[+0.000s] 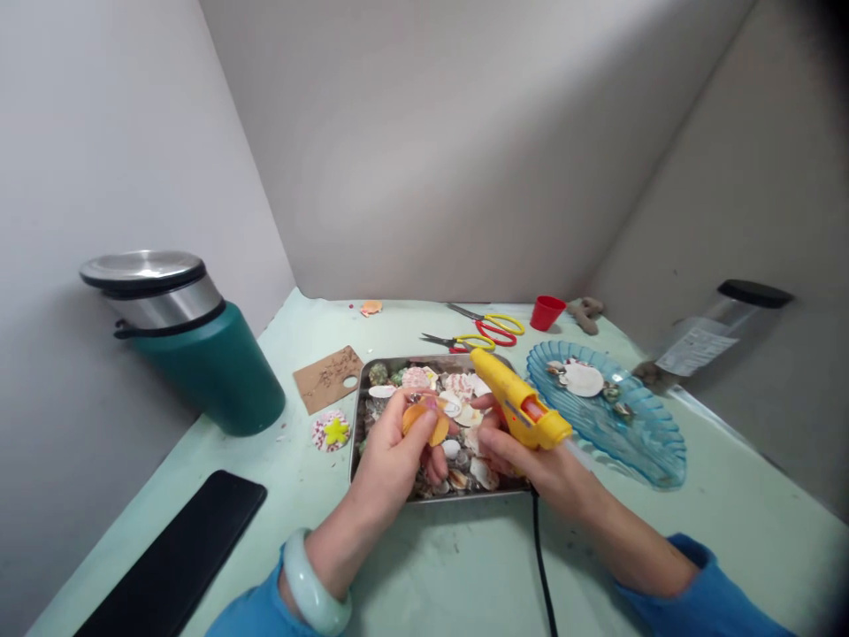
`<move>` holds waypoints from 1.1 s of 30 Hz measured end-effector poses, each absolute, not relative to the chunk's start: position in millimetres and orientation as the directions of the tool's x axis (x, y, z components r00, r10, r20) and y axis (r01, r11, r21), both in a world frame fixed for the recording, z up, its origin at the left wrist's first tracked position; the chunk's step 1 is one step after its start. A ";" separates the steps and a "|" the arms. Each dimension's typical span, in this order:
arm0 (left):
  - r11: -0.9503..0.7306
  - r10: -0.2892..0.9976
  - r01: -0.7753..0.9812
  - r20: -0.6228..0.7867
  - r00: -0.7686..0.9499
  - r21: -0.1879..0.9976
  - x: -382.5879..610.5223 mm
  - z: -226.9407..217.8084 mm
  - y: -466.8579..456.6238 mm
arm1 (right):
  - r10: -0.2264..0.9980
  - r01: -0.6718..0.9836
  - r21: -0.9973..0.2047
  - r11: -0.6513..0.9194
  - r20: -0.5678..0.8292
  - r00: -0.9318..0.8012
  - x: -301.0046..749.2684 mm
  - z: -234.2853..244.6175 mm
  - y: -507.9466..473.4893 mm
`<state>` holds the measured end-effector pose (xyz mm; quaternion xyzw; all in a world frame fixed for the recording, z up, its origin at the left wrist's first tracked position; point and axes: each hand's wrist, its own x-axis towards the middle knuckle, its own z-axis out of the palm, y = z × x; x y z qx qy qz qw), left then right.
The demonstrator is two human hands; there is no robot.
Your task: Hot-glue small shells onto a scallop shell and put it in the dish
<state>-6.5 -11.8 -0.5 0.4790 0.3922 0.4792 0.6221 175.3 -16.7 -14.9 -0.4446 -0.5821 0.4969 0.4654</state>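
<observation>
Over a metal tray [355, 433] full of mixed seashells, my left hand [398, 438] pinches an orange shell [424, 422] between thumb and fingers. A pale green bangle circles that wrist. My right hand [514, 447] is wrapped round the handle of a yellow hot glue gun [521, 402], its nozzle pointing up and away to the left. A black cord hangs from the gun down to the table's front. The gun's tip and the orange shell are apart. White, striped and spotted shells [457, 383] show between my hands.
Left stand a teal flask [205, 363], a black phone-like slab [179, 548], a brown card [328, 379] and a disc with a yellow flower [332, 431]. Behind the tray lie scissors [464, 341]. To the right are a red cup [547, 313], a blue shell-shaped dish [646, 442] and a clear jar [713, 332].
</observation>
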 end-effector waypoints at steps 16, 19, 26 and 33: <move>0.110 0.922 -0.055 -0.081 0.378 0.992 -4.6 -1.2 -15.5 | 0.978 0.121 -0.974 0.190 0.199 0.063 153.4 -10.4 -22.4; 0.146 0.934 -0.076 -0.112 0.340 0.986 -2.6 -0.6 -14.7 | 0.974 0.120 -0.972 0.203 0.213 0.072 152.7 -13.0 -23.0; 0.134 0.959 -0.191 -0.079 0.272 0.972 -5.9 1.1 -11.1 | 0.942 0.151 -0.955 0.255 0.281 0.184 150.9 -19.2 -24.4; 0.236 0.932 -0.347 -0.111 0.344 0.908 -8.4 1.8 -11.4 | 0.929 0.172 -0.929 0.329 0.351 0.118 152.8 -22.9 -22.8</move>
